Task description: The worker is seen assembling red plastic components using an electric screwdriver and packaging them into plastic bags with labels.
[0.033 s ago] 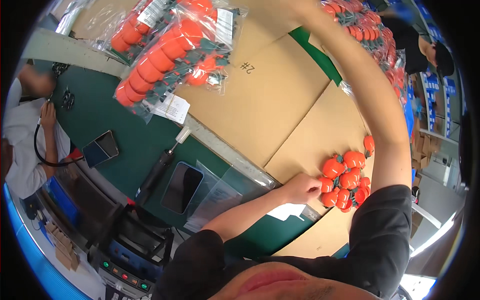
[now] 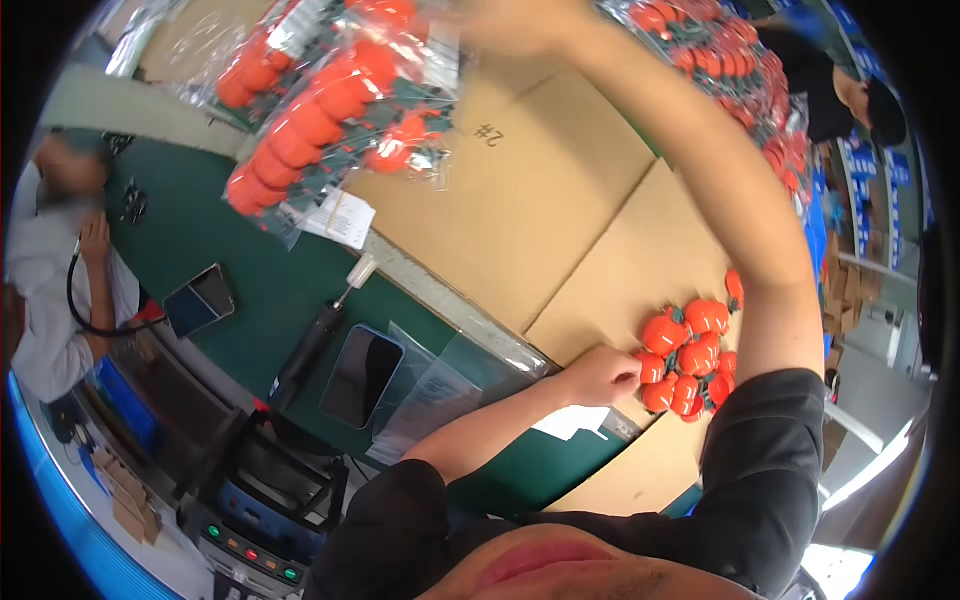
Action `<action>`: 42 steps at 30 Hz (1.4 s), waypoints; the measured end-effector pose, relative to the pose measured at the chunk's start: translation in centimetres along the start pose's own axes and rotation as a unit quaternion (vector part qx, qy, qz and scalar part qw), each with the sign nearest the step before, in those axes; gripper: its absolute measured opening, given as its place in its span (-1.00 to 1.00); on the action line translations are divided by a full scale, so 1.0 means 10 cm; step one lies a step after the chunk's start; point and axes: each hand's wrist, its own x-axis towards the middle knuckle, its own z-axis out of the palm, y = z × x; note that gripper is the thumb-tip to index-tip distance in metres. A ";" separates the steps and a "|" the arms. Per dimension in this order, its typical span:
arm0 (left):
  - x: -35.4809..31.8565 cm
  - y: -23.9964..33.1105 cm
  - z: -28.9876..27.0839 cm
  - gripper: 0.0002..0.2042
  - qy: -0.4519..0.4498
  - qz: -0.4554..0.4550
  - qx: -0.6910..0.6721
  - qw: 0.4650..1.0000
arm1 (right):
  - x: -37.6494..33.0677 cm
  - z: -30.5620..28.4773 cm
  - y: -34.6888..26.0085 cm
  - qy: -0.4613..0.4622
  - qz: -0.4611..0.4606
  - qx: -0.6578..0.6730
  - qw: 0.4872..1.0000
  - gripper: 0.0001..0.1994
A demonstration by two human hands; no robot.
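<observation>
My left hand [image 2: 605, 375] rests on the cardboard with its fingers curled in. It touches the left edge of a loose pile of shiny orange-red round pieces with dark green parts [image 2: 697, 354]; whatever its fingertips may hold is hidden. My right arm stretches far across to the top of the view. There my right hand [image 2: 510, 25] is smeared by motion, so its fingers cannot be read. Beside it lie clear plastic bags of the same orange-red pieces [image 2: 315, 120], with white printed labels.
More bagged orange-red pieces [image 2: 725, 65] are heaped at the far right. On the green bench lie a phone [image 2: 362, 375], an electric screwdriver [image 2: 308, 350], a stack of white cards [image 2: 340, 217] and clear bags [image 2: 430, 405]. Another person [image 2: 65, 270] sits at the left, near a second phone [image 2: 199, 301].
My right hand and forearm have swung left along the top, toward the bagged pieces. My left hand stays by the pile.
</observation>
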 end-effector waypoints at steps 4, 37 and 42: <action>0.01 0.01 -0.03 -0.78 -0.033 -0.019 -0.006 0.999 | 0.25 0.73 -0.88 -0.084 -0.287 -0.123 0.946 -0.10; 0.05 0.02 -0.01 -0.83 -0.011 -0.046 -0.057 0.997 | 0.49 0.90 -0.33 0.049 -0.266 -0.326 0.906 -0.63; 0.02 0.00 -0.08 -0.83 -0.005 -0.020 -0.046 0.999 | -0.05 0.05 -0.20 0.106 -0.160 -0.289 0.938 -0.90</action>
